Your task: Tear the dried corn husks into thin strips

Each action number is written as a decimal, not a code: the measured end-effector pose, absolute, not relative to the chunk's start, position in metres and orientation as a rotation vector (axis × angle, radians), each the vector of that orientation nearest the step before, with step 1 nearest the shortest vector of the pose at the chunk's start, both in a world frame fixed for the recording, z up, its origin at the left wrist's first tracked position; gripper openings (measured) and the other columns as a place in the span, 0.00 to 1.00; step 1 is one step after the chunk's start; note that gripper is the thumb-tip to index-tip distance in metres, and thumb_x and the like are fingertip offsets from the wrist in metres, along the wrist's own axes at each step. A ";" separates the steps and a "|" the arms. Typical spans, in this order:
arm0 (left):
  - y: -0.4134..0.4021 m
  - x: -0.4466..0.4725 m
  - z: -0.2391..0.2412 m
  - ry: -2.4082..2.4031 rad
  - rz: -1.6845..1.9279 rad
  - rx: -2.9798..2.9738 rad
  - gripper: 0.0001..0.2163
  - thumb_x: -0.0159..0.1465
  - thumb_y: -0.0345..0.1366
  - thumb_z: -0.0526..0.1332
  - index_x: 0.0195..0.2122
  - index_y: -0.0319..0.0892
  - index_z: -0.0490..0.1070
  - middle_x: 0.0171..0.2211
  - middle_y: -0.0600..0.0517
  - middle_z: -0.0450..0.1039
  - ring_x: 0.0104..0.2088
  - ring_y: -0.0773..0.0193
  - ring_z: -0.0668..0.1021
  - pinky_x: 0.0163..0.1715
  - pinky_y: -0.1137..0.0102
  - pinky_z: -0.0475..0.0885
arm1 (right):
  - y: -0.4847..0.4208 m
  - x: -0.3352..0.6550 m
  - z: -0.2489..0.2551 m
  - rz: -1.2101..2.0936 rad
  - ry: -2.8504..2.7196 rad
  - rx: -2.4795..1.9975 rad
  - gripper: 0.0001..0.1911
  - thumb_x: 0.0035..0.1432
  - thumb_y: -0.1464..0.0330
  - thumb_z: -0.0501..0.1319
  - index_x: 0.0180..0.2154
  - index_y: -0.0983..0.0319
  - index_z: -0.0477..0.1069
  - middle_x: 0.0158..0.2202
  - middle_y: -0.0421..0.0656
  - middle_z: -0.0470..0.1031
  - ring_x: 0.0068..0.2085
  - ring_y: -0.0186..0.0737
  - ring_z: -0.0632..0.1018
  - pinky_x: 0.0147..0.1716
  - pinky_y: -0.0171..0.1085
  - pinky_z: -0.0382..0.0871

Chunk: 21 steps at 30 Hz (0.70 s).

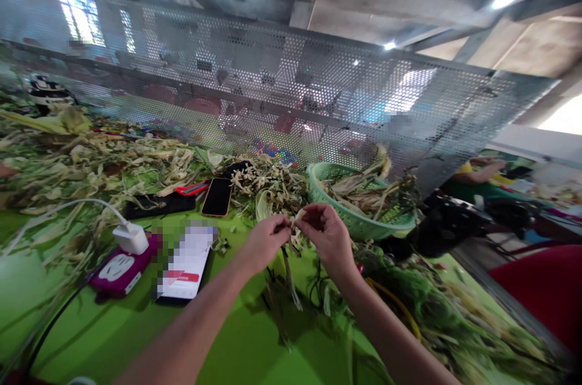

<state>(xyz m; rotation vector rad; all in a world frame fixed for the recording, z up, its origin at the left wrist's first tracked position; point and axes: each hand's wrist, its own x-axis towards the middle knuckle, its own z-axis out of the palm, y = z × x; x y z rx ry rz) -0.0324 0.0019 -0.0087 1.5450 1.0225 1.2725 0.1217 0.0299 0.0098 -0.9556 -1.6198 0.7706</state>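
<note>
One small pale husk piece (298,217) sits right between the left hand (266,242) and the right hand (331,238), out over the green table (240,342)! Left is pinched narrow, thumb to finger, on one side; right closes thumb and forefinger on the other. Dry strands (291,282) show just below, the basket (359,223) just beyond the right hand.

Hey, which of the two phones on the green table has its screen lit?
The nearer phone, just right of the purple power strip: its screen glows pale, while the farther phone is dark.
</note>
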 end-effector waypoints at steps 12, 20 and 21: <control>0.006 -0.034 -0.011 1.011 1.309 1.379 0.11 0.57 0.43 0.62 0.32 0.40 0.75 0.31 0.50 0.73 0.34 0.61 0.72 0.37 0.69 0.65 | 0.025 0.121 0.014 0.958 -1.672 -1.024 0.13 0.53 0.58 0.63 0.33 0.61 0.71 0.29 0.41 0.72 0.30 0.36 0.70 0.30 0.34 0.66; 0.011 -0.037 -0.014 0.963 1.435 1.000 0.12 0.50 0.43 0.68 0.30 0.40 0.78 0.28 0.51 0.77 0.34 0.62 0.75 0.40 0.70 0.66 | 0.022 0.116 0.007 0.915 -1.883 -1.099 0.15 0.52 0.56 0.62 0.27 0.61 0.69 0.23 0.37 0.67 0.26 0.35 0.67 0.26 0.33 0.61; 0.011 -0.037 -0.014 0.956 1.434 0.959 0.11 0.49 0.42 0.69 0.29 0.40 0.78 0.27 0.51 0.77 0.33 0.63 0.75 0.39 0.70 0.67 | 0.023 0.116 0.005 0.908 -1.889 -1.093 0.15 0.52 0.56 0.63 0.27 0.61 0.70 0.23 0.37 0.67 0.26 0.35 0.67 0.27 0.33 0.61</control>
